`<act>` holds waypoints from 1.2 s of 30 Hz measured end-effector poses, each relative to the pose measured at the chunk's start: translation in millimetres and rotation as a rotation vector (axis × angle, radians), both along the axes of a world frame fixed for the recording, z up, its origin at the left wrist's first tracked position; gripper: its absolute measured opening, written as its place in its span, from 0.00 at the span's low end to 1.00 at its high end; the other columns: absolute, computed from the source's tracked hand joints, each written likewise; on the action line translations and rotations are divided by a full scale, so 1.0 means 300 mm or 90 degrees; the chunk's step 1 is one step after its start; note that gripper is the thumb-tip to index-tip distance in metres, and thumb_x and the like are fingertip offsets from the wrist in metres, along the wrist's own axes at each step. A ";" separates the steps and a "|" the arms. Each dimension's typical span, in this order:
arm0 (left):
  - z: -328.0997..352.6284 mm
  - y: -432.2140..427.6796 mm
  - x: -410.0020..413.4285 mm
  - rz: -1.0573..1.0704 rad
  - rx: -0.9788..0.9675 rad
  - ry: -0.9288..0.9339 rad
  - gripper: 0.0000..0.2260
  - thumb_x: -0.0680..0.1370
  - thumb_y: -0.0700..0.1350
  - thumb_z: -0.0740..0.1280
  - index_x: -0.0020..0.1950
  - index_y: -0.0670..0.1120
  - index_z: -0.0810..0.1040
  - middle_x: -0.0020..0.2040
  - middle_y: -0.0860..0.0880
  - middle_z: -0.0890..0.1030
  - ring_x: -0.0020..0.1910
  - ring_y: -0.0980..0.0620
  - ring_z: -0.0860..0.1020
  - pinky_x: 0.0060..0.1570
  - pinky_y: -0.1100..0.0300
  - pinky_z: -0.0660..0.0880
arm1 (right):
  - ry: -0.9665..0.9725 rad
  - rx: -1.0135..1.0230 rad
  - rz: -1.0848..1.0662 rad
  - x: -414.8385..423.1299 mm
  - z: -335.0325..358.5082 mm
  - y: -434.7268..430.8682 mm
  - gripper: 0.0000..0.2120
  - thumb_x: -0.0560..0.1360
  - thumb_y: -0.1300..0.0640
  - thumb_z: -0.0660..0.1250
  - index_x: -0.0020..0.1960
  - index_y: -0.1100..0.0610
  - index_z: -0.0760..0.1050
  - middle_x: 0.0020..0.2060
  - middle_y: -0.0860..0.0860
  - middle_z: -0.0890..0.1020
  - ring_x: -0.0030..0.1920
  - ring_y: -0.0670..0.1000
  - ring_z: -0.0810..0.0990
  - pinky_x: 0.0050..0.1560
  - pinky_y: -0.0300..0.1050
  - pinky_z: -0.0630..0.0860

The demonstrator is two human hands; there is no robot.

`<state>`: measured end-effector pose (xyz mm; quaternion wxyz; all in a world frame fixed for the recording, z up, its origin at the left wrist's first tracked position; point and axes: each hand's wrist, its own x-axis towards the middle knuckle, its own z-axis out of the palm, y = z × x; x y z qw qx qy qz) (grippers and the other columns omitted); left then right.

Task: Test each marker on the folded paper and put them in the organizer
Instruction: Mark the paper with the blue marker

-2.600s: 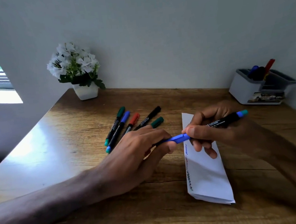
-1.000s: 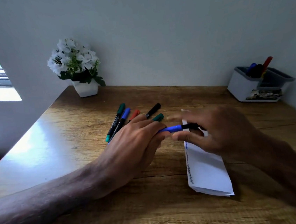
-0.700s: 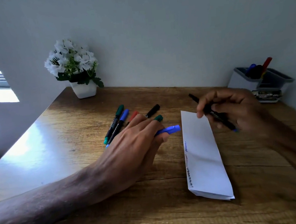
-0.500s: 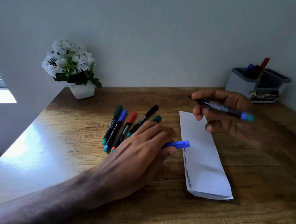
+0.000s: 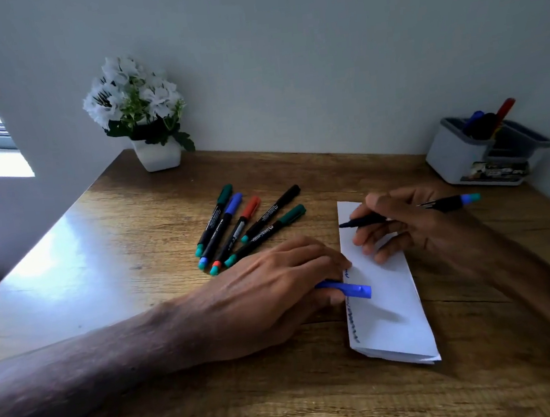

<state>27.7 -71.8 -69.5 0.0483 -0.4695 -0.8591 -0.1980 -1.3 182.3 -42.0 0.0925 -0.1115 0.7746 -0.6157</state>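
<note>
- R hand (image 5: 414,227) is curled round an uncapped marker (image 5: 366,220). Barrel lies approx left-right, tip pointing left, blue-teal end sticking out right.
- Tip is at the far-left corner of the folded paper (image 5: 389,308). Can't tell if it touches the sheet.
- Paper's long axis runs far-to-near. Test squiggles line its left edge, mostly nearer in, so the free bit is at the far end, by the tip.
- L hand (image 5: 275,289) pinches the blue cap (image 5: 353,291), fingertips at the paper's left edge, prob. steadying it.
- Next move, I'd judge: short scribble w/ R hand, then recap.
- Organizer (image 5: 448,159) sits far right, on R hand's side, well apart from the paper.
- Five capped markers (image 5: 248,224) are fanned on the desk (image 5: 119,258), left of the paper, near L hand.
</note>
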 end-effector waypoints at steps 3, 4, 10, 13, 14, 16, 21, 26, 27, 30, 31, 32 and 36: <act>0.001 0.000 0.002 0.004 -0.005 -0.004 0.17 0.86 0.54 0.58 0.72 0.50 0.74 0.71 0.54 0.75 0.72 0.59 0.69 0.68 0.57 0.71 | 0.006 0.040 0.004 0.005 -0.013 0.000 0.12 0.73 0.56 0.69 0.53 0.60 0.84 0.44 0.59 0.87 0.42 0.57 0.87 0.38 0.45 0.85; 0.002 -0.001 0.004 0.005 -0.003 -0.004 0.17 0.86 0.54 0.58 0.72 0.50 0.74 0.71 0.54 0.76 0.72 0.59 0.69 0.68 0.58 0.71 | 0.009 0.050 0.007 0.005 -0.017 0.001 0.11 0.72 0.59 0.71 0.53 0.60 0.84 0.44 0.59 0.87 0.42 0.56 0.87 0.38 0.45 0.85; 0.005 0.002 0.012 0.002 -0.004 -0.006 0.20 0.85 0.56 0.56 0.73 0.50 0.74 0.69 0.54 0.77 0.70 0.59 0.71 0.67 0.60 0.70 | 0.093 0.034 0.013 0.001 -0.047 -0.010 0.02 0.72 0.70 0.72 0.43 0.66 0.80 0.29 0.55 0.79 0.27 0.54 0.78 0.27 0.44 0.80; 0.008 0.000 0.015 0.004 -0.001 -0.013 0.21 0.85 0.57 0.55 0.73 0.50 0.74 0.69 0.54 0.77 0.69 0.60 0.71 0.66 0.61 0.70 | 0.122 0.006 0.011 0.001 -0.069 -0.021 0.05 0.68 0.66 0.67 0.40 0.69 0.75 0.26 0.51 0.76 0.23 0.54 0.74 0.22 0.42 0.75; 0.009 -0.002 0.014 0.002 -0.002 -0.010 0.21 0.85 0.57 0.55 0.74 0.50 0.74 0.70 0.54 0.77 0.70 0.60 0.71 0.67 0.60 0.71 | 0.133 0.008 0.018 0.000 -0.073 -0.023 0.05 0.68 0.66 0.66 0.39 0.69 0.75 0.27 0.51 0.78 0.22 0.53 0.75 0.21 0.42 0.74; 0.012 -0.004 0.013 -0.009 -0.002 0.003 0.19 0.86 0.56 0.57 0.72 0.49 0.75 0.70 0.54 0.78 0.71 0.58 0.73 0.67 0.58 0.72 | 0.159 0.009 0.036 -0.002 -0.081 -0.024 0.08 0.67 0.63 0.69 0.38 0.69 0.74 0.30 0.51 0.80 0.21 0.52 0.76 0.21 0.43 0.73; 0.015 -0.001 0.024 -0.048 -0.013 0.030 0.18 0.86 0.54 0.59 0.70 0.47 0.78 0.66 0.52 0.81 0.66 0.55 0.77 0.62 0.56 0.76 | 0.188 0.019 0.054 -0.011 -0.095 -0.021 0.16 0.65 0.54 0.70 0.37 0.69 0.76 0.32 0.55 0.81 0.21 0.53 0.76 0.20 0.43 0.74; 0.019 -0.004 0.027 -0.034 -0.020 0.010 0.18 0.86 0.55 0.59 0.72 0.51 0.77 0.64 0.53 0.81 0.65 0.57 0.76 0.59 0.57 0.77 | 0.211 0.043 0.074 -0.011 -0.099 -0.023 0.10 0.66 0.57 0.71 0.37 0.65 0.77 0.31 0.55 0.81 0.21 0.52 0.75 0.20 0.41 0.72; 0.021 -0.005 0.027 -0.030 -0.017 0.004 0.18 0.86 0.55 0.59 0.72 0.52 0.76 0.64 0.53 0.81 0.65 0.58 0.75 0.59 0.57 0.77 | 0.215 0.051 0.072 -0.011 -0.098 -0.024 0.07 0.67 0.60 0.71 0.37 0.64 0.77 0.31 0.54 0.81 0.21 0.52 0.75 0.21 0.41 0.72; 0.020 -0.006 0.027 -0.026 -0.014 0.003 0.19 0.85 0.56 0.58 0.72 0.52 0.76 0.64 0.54 0.81 0.65 0.60 0.75 0.59 0.59 0.77 | 0.222 0.066 0.070 -0.009 -0.096 -0.026 0.03 0.69 0.65 0.69 0.37 0.65 0.77 0.31 0.54 0.81 0.21 0.51 0.75 0.21 0.40 0.72; 0.020 -0.006 0.027 -0.025 -0.012 0.002 0.19 0.85 0.56 0.58 0.72 0.52 0.76 0.64 0.54 0.81 0.65 0.60 0.74 0.59 0.59 0.77 | 0.225 0.073 0.072 -0.008 -0.095 -0.028 0.03 0.69 0.65 0.68 0.38 0.66 0.77 0.30 0.54 0.81 0.21 0.50 0.75 0.21 0.40 0.72; 0.019 -0.006 0.027 -0.024 -0.009 0.000 0.19 0.85 0.56 0.58 0.72 0.52 0.76 0.64 0.54 0.81 0.65 0.60 0.75 0.59 0.59 0.77 | 0.227 0.081 0.072 -0.006 -0.094 -0.029 0.04 0.69 0.65 0.68 0.38 0.66 0.77 0.30 0.53 0.81 0.21 0.49 0.75 0.22 0.39 0.72; 0.013 -0.008 0.023 -0.026 -0.003 -0.008 0.18 0.85 0.55 0.59 0.72 0.52 0.76 0.63 0.53 0.81 0.66 0.58 0.75 0.59 0.56 0.77 | 0.240 0.104 0.078 -0.006 -0.095 -0.036 0.06 0.68 0.65 0.69 0.37 0.68 0.76 0.28 0.51 0.80 0.21 0.46 0.75 0.22 0.38 0.72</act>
